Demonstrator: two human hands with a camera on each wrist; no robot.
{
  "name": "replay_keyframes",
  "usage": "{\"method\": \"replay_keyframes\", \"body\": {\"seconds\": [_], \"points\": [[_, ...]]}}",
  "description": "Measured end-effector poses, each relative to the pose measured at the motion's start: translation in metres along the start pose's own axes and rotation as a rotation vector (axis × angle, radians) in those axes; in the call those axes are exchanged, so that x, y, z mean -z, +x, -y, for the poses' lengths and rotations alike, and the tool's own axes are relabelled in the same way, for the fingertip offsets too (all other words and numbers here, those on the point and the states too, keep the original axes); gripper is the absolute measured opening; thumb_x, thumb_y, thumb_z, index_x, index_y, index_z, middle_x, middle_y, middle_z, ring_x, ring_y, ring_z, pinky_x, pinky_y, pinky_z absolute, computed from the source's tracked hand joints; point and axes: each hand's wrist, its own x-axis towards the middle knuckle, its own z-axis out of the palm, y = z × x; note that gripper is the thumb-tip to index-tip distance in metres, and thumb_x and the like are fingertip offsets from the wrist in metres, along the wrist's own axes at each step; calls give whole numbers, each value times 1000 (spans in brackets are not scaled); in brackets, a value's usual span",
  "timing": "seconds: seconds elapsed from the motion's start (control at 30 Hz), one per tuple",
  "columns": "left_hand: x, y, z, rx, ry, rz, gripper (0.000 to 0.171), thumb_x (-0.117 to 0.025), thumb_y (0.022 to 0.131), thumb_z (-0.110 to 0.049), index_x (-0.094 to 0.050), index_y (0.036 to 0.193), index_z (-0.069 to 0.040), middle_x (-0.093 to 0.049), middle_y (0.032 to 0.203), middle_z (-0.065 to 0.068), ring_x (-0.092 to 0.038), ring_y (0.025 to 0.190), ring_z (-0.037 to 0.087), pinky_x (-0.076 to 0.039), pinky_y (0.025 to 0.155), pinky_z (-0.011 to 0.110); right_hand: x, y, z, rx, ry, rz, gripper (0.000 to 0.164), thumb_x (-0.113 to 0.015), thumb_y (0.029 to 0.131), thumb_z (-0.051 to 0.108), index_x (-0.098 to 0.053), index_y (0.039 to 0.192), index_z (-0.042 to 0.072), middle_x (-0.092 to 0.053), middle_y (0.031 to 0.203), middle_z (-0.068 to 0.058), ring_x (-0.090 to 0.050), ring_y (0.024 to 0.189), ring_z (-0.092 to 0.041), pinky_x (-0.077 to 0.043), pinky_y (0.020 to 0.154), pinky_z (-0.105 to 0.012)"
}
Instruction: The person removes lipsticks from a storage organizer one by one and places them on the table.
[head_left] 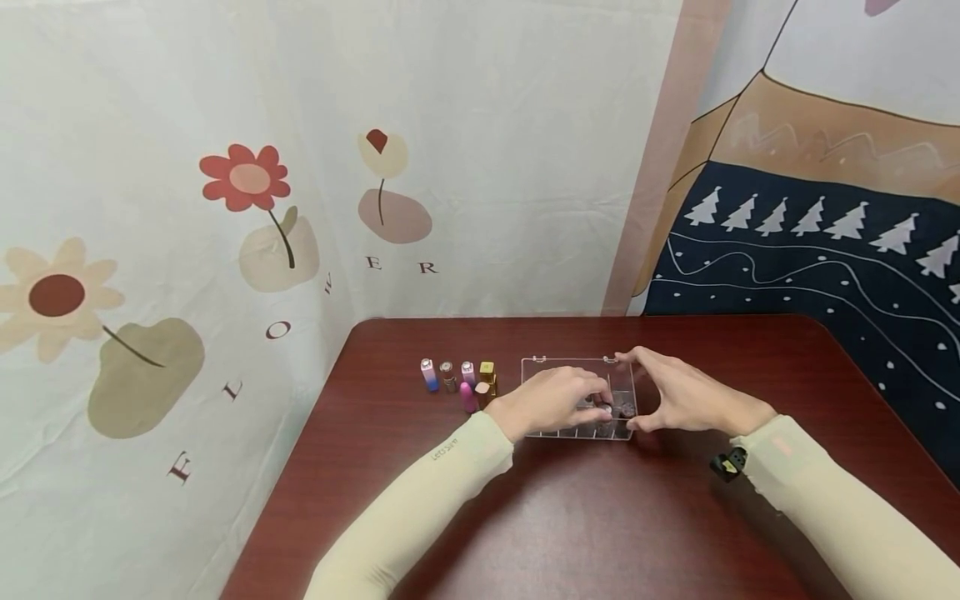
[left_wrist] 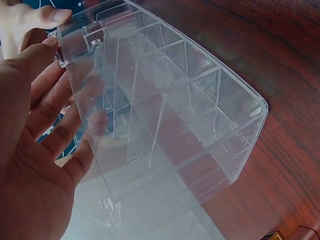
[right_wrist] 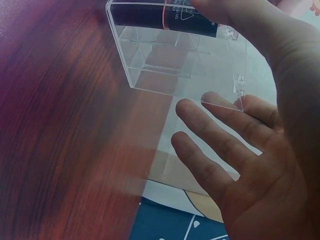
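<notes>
A clear plastic box (head_left: 542, 367) with divided compartments and small hinges lies on the table. My left hand (head_left: 551, 396) reaches over it from the left, its fingertips down at the right-hand compartments. In the left wrist view those fingers are spread and loosely bent, with nothing plainly between them. My right hand (head_left: 678, 392) grips the box's right end, thumb at the near corner and fingers at the far one. A black lipstick tube (right_wrist: 142, 15) with an orange band lies in a compartment by the right thumb. Part of the box is hidden under the left hand.
Several lipsticks stand left of the box: a white-and-blue one (head_left: 429, 375), a brownish one (head_left: 448, 377), a gold one (head_left: 487, 372) and a magenta one (head_left: 468, 397) among them. The reddish-brown table (head_left: 570, 517) ends at a printed cloth (head_left: 487, 167) behind.
</notes>
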Motion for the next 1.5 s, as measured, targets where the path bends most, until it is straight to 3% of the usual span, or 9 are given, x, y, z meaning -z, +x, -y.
{"method": "replay_keyframes", "body": {"seconds": [0.33, 0.63, 0.9, 1.0, 1.17, 1.5], "points": [[5, -3, -1, -9, 2, -46, 22, -77, 115, -41, -83, 125, -23, -83, 120, -10, -81, 102, 8, -64, 96, 24, 0, -1, 2, 3, -10, -5, 93, -106, 81, 32, -56, 156, 7, -76, 144, -11, -78, 127, -24, -65, 109, -60], [9, -6, -2, -9, 10, -79, 24, -76, 115, -41, -83, 127, -21, -83, 118, -9, -81, 102, 11, -65, 97, 25, 0, -4, 2, -51, -4, 11, 97, -106, 84, 38, -54, 160, 10, -75, 148, -12, -75, 131, -29, -64, 112, -64], [12, -10, -4, -31, 63, -144, 23, -77, 115, -40, -84, 125, -21, -84, 118, -9, -82, 103, 9, -65, 99, 23, 0, -7, 2, -61, -4, 14, 113, -106, 86, 37, -43, 177, 18, -65, 166, -13, -70, 146, -38, -61, 117, -71], [15, -12, -4, -37, 78, -167, 22, -78, 114, -39, -84, 125, -20, -85, 117, -9, -82, 104, 8, -65, 101, 24, 0, -8, 2, -37, -17, 20, 115, -105, 87, 37, -39, 181, 27, -63, 167, -12, -70, 145, -40, -64, 111, -71], [19, -16, -5, -26, 113, -190, 26, -79, 114, -42, -84, 127, -21, -85, 118, -9, -81, 102, 6, -66, 98, 22, 1, -8, 4, -19, -57, 31, 109, -104, 88, 36, -44, 179, 34, -66, 156, -7, -74, 129, -34, -69, 95, -61], [30, -30, -4, -2, 113, -226, 25, -81, 112, -40, -84, 125, -18, -86, 117, -6, -78, 94, 9, -67, 90, 24, 0, -7, 12, -12, -98, 25, 103, -104, 88, 41, -52, 176, 24, -58, 163, -9, -73, 128, -31, -72, 85, -49]]}}
